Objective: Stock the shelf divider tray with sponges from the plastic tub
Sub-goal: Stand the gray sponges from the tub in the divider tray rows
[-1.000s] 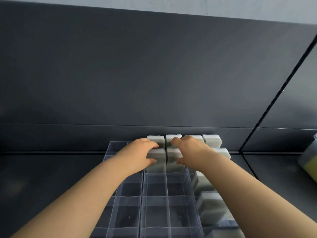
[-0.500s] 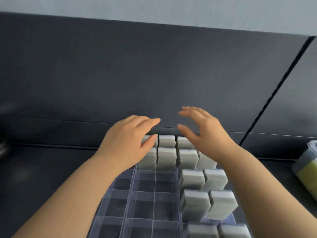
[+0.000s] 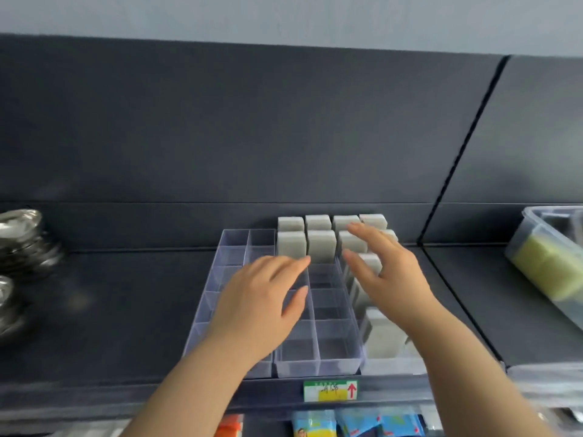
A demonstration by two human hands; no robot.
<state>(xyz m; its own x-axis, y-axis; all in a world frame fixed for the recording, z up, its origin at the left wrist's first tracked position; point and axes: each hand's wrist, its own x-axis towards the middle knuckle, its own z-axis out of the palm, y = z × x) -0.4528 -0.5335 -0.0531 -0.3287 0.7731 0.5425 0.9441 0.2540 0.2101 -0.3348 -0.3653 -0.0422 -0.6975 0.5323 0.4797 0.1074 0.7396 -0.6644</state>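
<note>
Both hands' grips open above divider tray (image 3: 235, 247) on dark shelf (image 3: 126, 310).

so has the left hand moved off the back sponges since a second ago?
Yes. The left hand has pulled back toward the person, away from the back-row sponges it was pressing; it now hovers open over empty tray compartments.

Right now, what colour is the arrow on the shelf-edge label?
Red, on the small white-and-yellow shelf-edge label, in the head view.
</note>
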